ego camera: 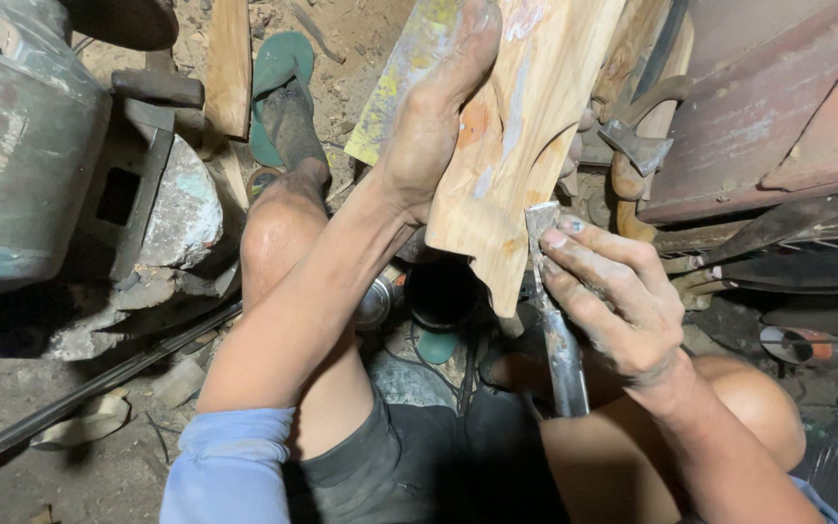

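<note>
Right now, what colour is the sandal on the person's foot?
Green: the sandal shows clearest in the head view, above the left hand.

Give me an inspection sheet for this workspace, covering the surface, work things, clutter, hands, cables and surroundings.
Surface: bare dirt floor strewn with chips and stones.
Work things: pale carved wooden board, upright; grey flat metal chisel, tip against the board's lower notch.
Clutter: metal hatchet with wooden handle; black round tin; long dark metal rod; loose wooden plank.
Hands: left hand grips the board's edge; right hand wraps the chisel.
Cables: nothing seen.
Surroundings: green worn metal machine at left; rusty red metal sheet at right; green rubber sandal on the person's foot.
</note>
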